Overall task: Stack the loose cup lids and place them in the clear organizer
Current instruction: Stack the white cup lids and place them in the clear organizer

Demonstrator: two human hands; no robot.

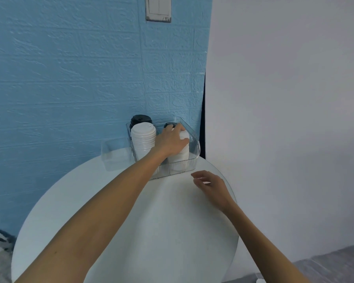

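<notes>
A clear organizer (194, 152) stands at the far edge of the round white table (131, 221), against the blue wall. Its left compartment holds a tall stack of white lids (143, 139) with black lids (141, 119) behind it. My left hand (170, 139) reaches into the right compartment and grips the top of a second stack of white lids (182, 154). A black lid (169, 125) shows just behind my fingers. My right hand (211, 185) hovers over the table in front of the organizer, fingers loosely curled, holding nothing.
A smaller clear container (114, 155) sits left of the organizer at the table's edge. A grey wall (284, 119) rises close on the right. A light switch (158, 9) is mounted on the blue wall above.
</notes>
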